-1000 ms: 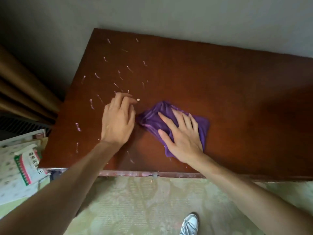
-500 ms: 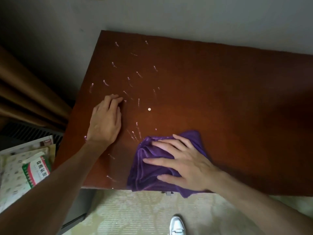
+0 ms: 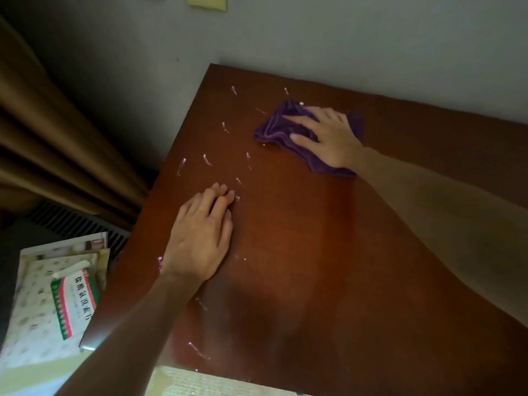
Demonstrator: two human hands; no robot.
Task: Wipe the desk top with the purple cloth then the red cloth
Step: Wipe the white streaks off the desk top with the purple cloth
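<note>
The purple cloth (image 3: 278,130) lies bunched on the reddish-brown desk top (image 3: 314,252), near its far edge by the wall. My right hand (image 3: 328,135) presses flat on the cloth with fingers spread, covering its right half. My left hand (image 3: 203,235) rests palm down on the bare wood nearer the left edge, holding nothing. Several white streaks (image 3: 207,160) mark the desk's left part, and a small white speck (image 3: 301,103) sits at the cloth's far edge. No red cloth is in view.
A grey wall (image 3: 343,38) runs behind the desk, with a yellow note (image 3: 207,2) stuck on it. Brown curtains (image 3: 43,138) hang at the left. Below the desk's left edge lie papers and a red-green-white medicine box (image 3: 75,304). Pale patterned floor (image 3: 200,384) shows at the front.
My right hand has pushed the purple cloth from the desk's front edge up to the far edge. The left hand stays flat on the wood. The view has shifted left.
</note>
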